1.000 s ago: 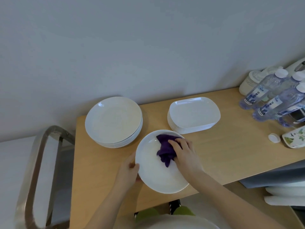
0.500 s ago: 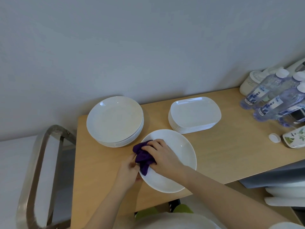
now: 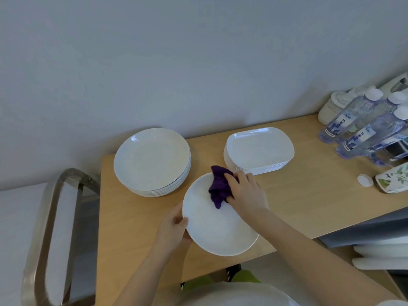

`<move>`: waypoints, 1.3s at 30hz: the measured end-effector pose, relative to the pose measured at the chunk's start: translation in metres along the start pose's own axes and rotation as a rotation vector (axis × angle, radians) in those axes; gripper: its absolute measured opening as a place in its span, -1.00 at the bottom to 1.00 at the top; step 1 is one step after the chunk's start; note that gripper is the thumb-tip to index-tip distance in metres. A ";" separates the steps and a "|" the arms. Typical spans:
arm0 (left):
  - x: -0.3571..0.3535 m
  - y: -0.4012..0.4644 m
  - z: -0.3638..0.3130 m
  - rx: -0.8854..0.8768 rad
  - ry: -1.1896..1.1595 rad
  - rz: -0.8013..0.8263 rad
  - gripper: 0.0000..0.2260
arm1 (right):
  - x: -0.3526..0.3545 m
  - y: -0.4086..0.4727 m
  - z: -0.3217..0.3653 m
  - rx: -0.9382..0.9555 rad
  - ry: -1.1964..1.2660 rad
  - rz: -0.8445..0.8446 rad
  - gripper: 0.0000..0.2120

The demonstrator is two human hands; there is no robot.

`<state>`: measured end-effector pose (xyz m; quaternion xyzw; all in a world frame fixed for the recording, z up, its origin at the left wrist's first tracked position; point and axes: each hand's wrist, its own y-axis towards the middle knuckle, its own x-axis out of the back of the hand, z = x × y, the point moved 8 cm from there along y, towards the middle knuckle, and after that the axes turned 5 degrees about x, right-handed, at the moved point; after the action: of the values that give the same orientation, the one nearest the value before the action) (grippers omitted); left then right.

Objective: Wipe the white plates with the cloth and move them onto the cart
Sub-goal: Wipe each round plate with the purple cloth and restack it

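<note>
Plates fill the near end of the wooden surface point(image 3: 298, 199), and at far left a metal cart handle point(image 3: 50, 228) stands beside its edge. Next comes a stack of round white plates point(image 3: 152, 161) near the wall. Below and to the right of that stack, the left hand point(image 3: 174, 228) grips the left rim of a single round white plate point(image 3: 218, 230), thumb curled over the edge, with the plate's near edge reaching out past the front of the surface. On the plate's upper part lies a bunched purple cloth point(image 3: 218, 187), and the right hand point(image 3: 247, 193) presses down on it, fingers curled round the cloth's right side. Behind that hand sits a stack of rounded rectangular white plates point(image 3: 258, 149), just beside the cloth's top corner. Farther right, well apart from the plates, clear water bottles point(image 3: 362, 122) with white caps cluster near a white jar point(image 3: 331, 107) by the wall. In front of them rests a loose white cap point(image 3: 365, 180) beside a leaf-patterned container point(image 3: 393, 180).
</note>
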<state>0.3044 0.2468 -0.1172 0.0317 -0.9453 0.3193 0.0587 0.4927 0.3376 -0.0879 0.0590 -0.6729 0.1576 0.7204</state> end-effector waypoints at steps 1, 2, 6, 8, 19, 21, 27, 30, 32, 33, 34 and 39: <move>0.001 0.000 0.000 0.007 0.000 0.000 -0.61 | -0.002 -0.006 -0.005 -0.048 0.012 -0.005 -0.48; 0.001 0.000 0.001 0.014 -0.004 0.001 -0.60 | -0.005 -0.010 -0.009 -0.096 0.038 -0.009 -0.48; 0.003 0.001 0.003 0.047 -0.044 0.014 -0.60 | -0.007 -0.007 -0.006 -0.185 0.207 -0.020 -0.45; 0.004 0.002 0.003 0.046 -0.054 0.028 -0.60 | -0.004 0.003 0.007 -0.120 0.264 -0.031 -0.44; 0.009 0.002 0.007 -0.012 -0.277 -0.005 -0.66 | 0.001 0.026 0.069 0.199 0.236 0.076 -0.44; 0.010 0.002 0.012 0.013 -0.328 -0.046 -0.70 | 0.002 0.026 0.080 0.266 0.228 0.121 -0.46; 0.013 0.005 0.020 0.044 -0.333 -0.081 -0.77 | 0.002 0.009 0.109 0.545 0.088 0.123 -0.45; 0.014 0.008 0.019 0.029 -0.271 -0.073 -0.80 | 0.000 0.001 0.108 0.576 0.122 0.104 -0.46; 0.015 0.009 0.018 0.041 -0.242 -0.056 -0.78 | 0.000 -0.003 0.104 0.571 0.167 0.082 -0.48; 0.015 0.008 0.017 0.052 -0.239 -0.045 -0.75 | 0.000 -0.006 0.102 0.564 0.190 0.071 -0.49; 0.015 0.008 0.017 0.066 -0.249 -0.031 -0.73 | -0.001 -0.009 0.099 0.551 0.210 0.058 -0.51; 0.013 0.008 0.015 0.107 -0.260 -0.003 -0.72 | -0.012 -0.021 0.060 0.204 0.394 -0.107 -0.52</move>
<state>0.2889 0.2434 -0.1320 0.0772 -0.9265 0.3623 -0.0656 0.4420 0.2985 -0.0915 0.1353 -0.4955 0.1948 0.8356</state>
